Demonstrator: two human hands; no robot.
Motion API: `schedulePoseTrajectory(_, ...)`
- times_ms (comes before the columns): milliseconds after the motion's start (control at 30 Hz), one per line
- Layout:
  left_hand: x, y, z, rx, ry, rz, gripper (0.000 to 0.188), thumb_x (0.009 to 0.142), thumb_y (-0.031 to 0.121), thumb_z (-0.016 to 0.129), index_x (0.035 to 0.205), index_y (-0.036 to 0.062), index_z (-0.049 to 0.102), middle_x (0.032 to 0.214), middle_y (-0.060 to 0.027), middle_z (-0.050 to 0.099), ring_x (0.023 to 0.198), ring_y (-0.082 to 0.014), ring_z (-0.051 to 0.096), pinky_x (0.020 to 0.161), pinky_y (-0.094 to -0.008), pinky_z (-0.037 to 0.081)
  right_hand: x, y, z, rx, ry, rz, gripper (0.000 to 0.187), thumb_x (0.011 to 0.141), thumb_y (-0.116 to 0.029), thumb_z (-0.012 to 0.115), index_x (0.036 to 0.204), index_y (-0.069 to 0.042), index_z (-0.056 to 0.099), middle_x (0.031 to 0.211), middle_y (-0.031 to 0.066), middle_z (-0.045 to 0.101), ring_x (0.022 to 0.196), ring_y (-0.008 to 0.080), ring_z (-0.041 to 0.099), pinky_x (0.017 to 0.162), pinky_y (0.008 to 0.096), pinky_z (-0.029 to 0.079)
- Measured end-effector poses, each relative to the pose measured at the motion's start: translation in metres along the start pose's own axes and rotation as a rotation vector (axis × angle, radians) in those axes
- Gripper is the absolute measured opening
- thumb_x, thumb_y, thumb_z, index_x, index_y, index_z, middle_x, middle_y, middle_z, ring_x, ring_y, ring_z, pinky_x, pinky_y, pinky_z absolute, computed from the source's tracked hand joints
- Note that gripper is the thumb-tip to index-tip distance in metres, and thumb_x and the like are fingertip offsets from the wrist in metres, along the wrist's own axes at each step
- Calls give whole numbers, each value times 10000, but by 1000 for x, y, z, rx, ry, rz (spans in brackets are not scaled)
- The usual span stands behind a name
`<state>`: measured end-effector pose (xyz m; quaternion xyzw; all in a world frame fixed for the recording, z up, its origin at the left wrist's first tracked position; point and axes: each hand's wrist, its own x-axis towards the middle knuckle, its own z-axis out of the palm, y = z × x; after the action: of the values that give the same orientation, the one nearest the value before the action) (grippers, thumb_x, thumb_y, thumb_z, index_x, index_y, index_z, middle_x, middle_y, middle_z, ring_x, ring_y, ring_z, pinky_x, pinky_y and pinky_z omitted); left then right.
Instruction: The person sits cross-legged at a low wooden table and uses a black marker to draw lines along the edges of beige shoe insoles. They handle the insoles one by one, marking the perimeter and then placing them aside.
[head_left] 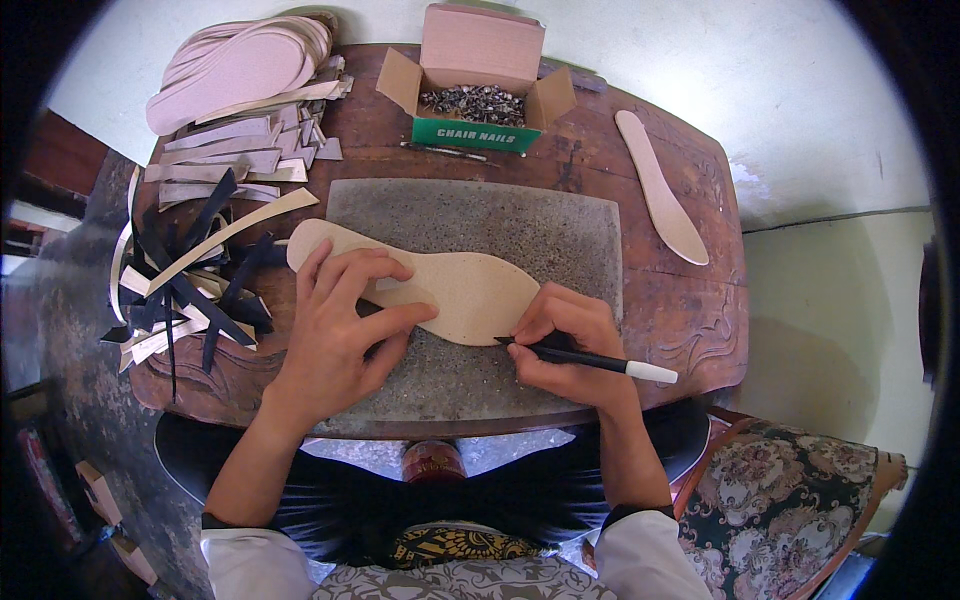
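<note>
A beige shoe insole lies across a grey stone slab, its narrow end to the left. My left hand rests on the narrow half, fingers spread and fingertips pressing on the surface. In my right hand is a black marker pen with a white rear end, pinched between thumb and fingers. Its tip meets the near edge of the wide half, where a few small dark dots show. A corner of something dark shows under the insole near my left fingers.
A second, narrower insole lies at the right of the carved wooden table. Behind the slab stands an open cardboard box of metal nails, a thin metal rod before it. Stacked pink soles and strip offcuts crowd the left.
</note>
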<state>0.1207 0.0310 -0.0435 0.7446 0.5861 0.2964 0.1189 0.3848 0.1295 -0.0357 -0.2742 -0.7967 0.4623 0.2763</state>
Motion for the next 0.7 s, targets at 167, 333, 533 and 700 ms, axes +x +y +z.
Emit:
schedulePoseTrajectory(167,0,0,0,-6,-4,-7,351,749,83,768,1067,230,791,1250,-36,616,1277,-263,549,1211,-582,228,0,2,1,-13,1,-19,189,728,-35,789,780,-44,607,803,76,645,707,217,676,642,316,516)
schedulePoseTrajectory(333,0,0,0,-7,-6,-9,357,746,81,767,1068,232,791,1252,-36,616,1279,-264,548,1212,-583,228,0,2,1,-13,6,-17,186,733,-38,788,780,-46,608,802,73,643,702,215,674,640,315,515)
schedulePoseTrajectory(533,0,-1,1,-4,-5,2,356,750,86,766,1073,234,790,1258,-36,616,1282,-267,545,1208,-585,231,0,1,2,-13,6,-15,181,731,-37,785,777,-47,610,802,72,644,699,212,672,641,313,515)
schedulePoseTrajectory(700,0,0,0,-3,-7,-3,347,752,91,767,1068,233,791,1256,-34,616,1281,-266,546,1204,-585,236,1,0,2,-26,8,-11,182,722,-40,786,769,-49,611,794,71,644,700,217,675,641,314,516)
